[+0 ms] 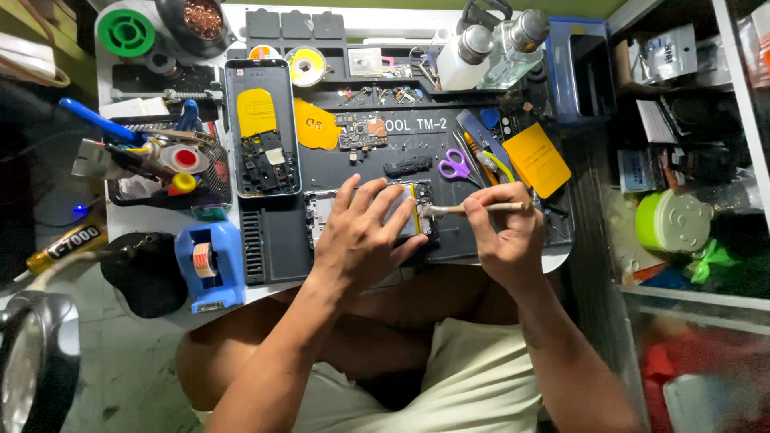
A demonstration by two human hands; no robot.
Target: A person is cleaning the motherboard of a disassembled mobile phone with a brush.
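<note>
My left hand (365,232) lies flat with spread fingers on an opened phone (321,210) at the front of the dark work mat (273,240), pinning it down. My right hand (505,232) grips a small wooden-handled brush (473,208), its bristle end touching the phone's right edge. A second opened phone frame (263,128) with a yellow part lies upright at the left of the mat. A small circuit board (362,131) rests in the mat's middle.
Purple-handled scissors (455,166), tweezers and a yellow card (536,159) lie right of centre. Two bottles (489,48) stand at the back. A blue tape dispenser (210,265), a glue tube (68,244) and a tool rack (160,156) crowd the left. Cluttered shelves (690,160) are to the right.
</note>
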